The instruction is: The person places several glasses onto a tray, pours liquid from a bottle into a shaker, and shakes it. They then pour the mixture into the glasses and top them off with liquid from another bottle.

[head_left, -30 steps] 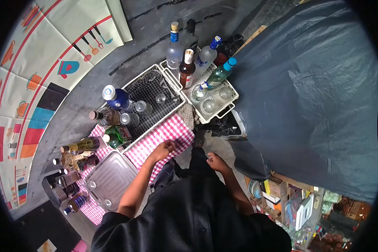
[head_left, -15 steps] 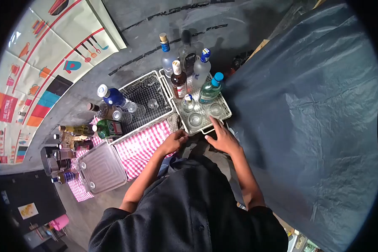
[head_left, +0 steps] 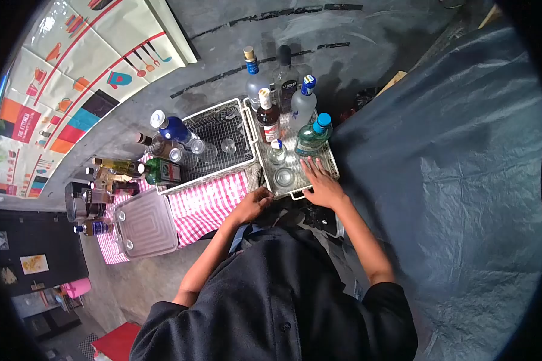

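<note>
A white wire tray (head_left: pixel 288 194) holds several bottles and a clear glass (head_left: pixel 284 177). My right hand (head_left: pixel 322 185) reaches over its near right part, fingers spread, just below the teal bottle (head_left: pixel 312 137); the second glass is hidden under it. Whether the fingers touch that glass I cannot tell. At the tray's near left corner is my left hand (head_left: pixel 254 203), its fingers curled together; what they hold, if anything, is hidden. A small clear bottle (head_left: pixel 277 153) stands behind the glass, beside a dark red-brown bottle (head_left: pixel 267 120).
Left of the tray sits a wire basket (head_left: pixel 214 173) with glasses. Further left are several bottles and a clear plastic lid (head_left: pixel 146 225) on a pink checked cloth (head_left: pixel 202 207). Dark plastic sheeting (head_left: pixel 464 180) hangs at the right.
My right hand has moved forward over the tray and now covers the right-hand glass. The view has shifted slightly. My left hand stays by the near left corner.
</note>
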The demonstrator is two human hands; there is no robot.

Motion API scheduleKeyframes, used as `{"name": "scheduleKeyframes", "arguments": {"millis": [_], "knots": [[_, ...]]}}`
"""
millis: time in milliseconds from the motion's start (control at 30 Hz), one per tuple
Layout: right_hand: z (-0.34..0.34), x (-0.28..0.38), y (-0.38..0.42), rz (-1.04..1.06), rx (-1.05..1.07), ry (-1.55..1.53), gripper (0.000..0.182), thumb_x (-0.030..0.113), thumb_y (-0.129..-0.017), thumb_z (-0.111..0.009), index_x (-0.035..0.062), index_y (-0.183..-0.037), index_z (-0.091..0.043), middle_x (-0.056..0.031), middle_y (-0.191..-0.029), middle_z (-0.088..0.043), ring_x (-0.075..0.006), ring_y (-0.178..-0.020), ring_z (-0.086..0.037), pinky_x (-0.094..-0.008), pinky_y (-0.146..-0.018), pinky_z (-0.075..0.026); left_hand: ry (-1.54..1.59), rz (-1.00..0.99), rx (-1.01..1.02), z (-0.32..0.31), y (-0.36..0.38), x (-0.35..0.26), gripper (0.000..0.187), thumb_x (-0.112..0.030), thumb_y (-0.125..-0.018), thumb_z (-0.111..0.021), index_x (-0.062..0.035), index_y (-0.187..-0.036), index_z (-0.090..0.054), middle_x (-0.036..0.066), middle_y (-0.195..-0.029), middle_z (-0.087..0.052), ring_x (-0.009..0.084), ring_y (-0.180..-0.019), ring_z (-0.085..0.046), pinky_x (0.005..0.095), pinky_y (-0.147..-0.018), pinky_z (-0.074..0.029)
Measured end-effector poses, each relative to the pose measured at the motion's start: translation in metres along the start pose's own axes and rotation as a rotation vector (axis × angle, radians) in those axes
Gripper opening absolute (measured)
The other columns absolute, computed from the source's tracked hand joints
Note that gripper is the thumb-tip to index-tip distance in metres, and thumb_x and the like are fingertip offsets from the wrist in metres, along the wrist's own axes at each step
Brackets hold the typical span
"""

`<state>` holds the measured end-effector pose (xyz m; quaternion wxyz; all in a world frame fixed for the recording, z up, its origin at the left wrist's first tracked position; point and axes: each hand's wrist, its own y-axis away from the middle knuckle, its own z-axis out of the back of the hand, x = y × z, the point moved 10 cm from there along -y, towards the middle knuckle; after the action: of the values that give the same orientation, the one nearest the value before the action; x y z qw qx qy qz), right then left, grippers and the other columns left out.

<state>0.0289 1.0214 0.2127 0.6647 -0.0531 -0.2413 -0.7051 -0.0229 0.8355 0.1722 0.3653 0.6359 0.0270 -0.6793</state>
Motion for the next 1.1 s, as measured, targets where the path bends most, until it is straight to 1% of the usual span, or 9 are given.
{"name": "scheduleKeyframes", "arguments": {"millis": [100,233,367,400,500,700,800,967,1100], "knots": [[-0.006,0.005,0.004,0.045,-0.100,0.005,0.091,0.033,-0.085,-0.063,0.0143,-0.155,-0.007,-0.0202,-0.158,-0.014,-0.0413,-0.146,-0.011,-0.0470,-0.117,-0.021,0.046,0.032,0.015,-0.003,-0.004,0.003,0.024,-0.019,-0.099,-0.053,0.0009,-0.110,-0.058,0.008,-0.098,-0.065,0.0158,-0.093,-0.061,0.0303,-0.085,-0.048],[0.000,-0.001,0.002,0.039,-0.060,-0.121,0.090,0.030,-0.085,-0.064,0.0139,-0.154,-0.008,-0.0212,-0.158,-0.014,-0.0425,-0.145,-0.012,-0.0466,-0.116,-0.023,-0.039,0.012,0.024,-0.005,-0.013,-0.006,0.026,-0.022,-0.098,-0.053,0.0014,-0.110,-0.057,0.009,-0.099,-0.064,0.0162,-0.093,-0.059,0.0312,-0.085,-0.048],[0.037,-0.004,-0.004,0.047,-0.060,-0.288,0.087,0.025,-0.084,-0.064,0.0130,-0.154,-0.012,-0.0194,-0.154,-0.028,-0.0355,-0.140,-0.030,-0.0449,-0.114,-0.029,-0.083,-0.026,0.026,-0.011,-0.021,-0.025,0.025,-0.022,-0.098,-0.053,0.0006,-0.109,-0.057,0.007,-0.098,-0.063,0.0143,-0.093,-0.057,0.0307,-0.083,-0.048],[0.044,-0.001,-0.006,0.119,-0.105,-0.234,0.084,0.025,-0.084,-0.063,0.0143,-0.153,-0.017,-0.0163,-0.152,-0.033,-0.0316,-0.138,-0.036,-0.0432,-0.113,-0.031,-0.062,0.001,0.036,-0.013,-0.022,-0.023,0.022,-0.017,-0.097,-0.052,0.0003,-0.109,-0.057,0.009,-0.099,-0.064,0.0166,-0.095,-0.058,0.0313,-0.086,-0.047],[0.042,0.007,-0.015,0.243,-0.073,-0.045,0.080,0.025,-0.085,-0.061,0.0175,-0.153,-0.019,-0.0140,-0.152,-0.034,-0.0312,-0.138,-0.036,-0.0436,-0.113,-0.030,-0.008,0.040,0.053,-0.017,-0.025,-0.025,0.019,-0.011,-0.095,-0.051,0.0001,-0.108,-0.056,0.011,-0.100,-0.065,0.0185,-0.097,-0.060,0.0316,-0.088,-0.046],[0.024,0.009,-0.025,0.239,0.002,0.105,0.077,0.024,-0.085,-0.058,0.0229,-0.153,-0.021,-0.0138,-0.152,-0.034,-0.0315,-0.139,-0.034,-0.0457,-0.114,-0.027,0.049,0.037,0.027,-0.018,-0.027,-0.026,0.017,-0.008,-0.096,-0.047,0.0008,-0.108,-0.055,0.009,-0.098,-0.064,0.0170,-0.095,-0.058,0.0306,-0.088,-0.046],[0.033,0.006,-0.024,0.215,-0.010,-0.045,0.077,0.023,-0.085,-0.057,0.0243,-0.153,-0.021,-0.0152,-0.153,-0.033,-0.0323,-0.139,-0.034,-0.0452,-0.115,-0.027,0.097,0.020,0.012,-0.016,-0.029,-0.027,0.016,-0.007,-0.097,-0.046,0.0011,-0.107,-0.055,0.009,-0.097,-0.063,0.0168,-0.095,-0.058,0.0302,-0.088,-0.046],[0.028,-0.009,-0.025,0.188,0.017,-0.004,0.078,0.023,-0.084,-0.058,0.0249,-0.153,-0.020,-0.0159,-0.152,-0.034,-0.0339,-0.140,-0.033,-0.0449,-0.115,-0.028,0.139,0.071,-0.006,-0.017,-0.028,-0.028,0.014,-0.007,-0.096,-0.047,0.0017,-0.104,-0.055,0.009,-0.096,-0.063,0.0165,-0.095,-0.058,0.0296,-0.089,-0.045],[0.004,-0.005,-0.021,0.127,0.066,0.055,0.080,0.025,-0.082,-0.061,0.0245,-0.153,-0.022,-0.0136,-0.157,-0.021,-0.0362,-0.145,-0.017,-0.0571,-0.112,-0.027,0.097,-0.019,-0.062,-0.014,-0.036,-0.023,0.013,-0.006,-0.095,-0.050,0.0020,-0.104,-0.055,0.009,-0.099,-0.063,0.0160,-0.095,-0.059,0.0302,-0.088,-0.046]]}}
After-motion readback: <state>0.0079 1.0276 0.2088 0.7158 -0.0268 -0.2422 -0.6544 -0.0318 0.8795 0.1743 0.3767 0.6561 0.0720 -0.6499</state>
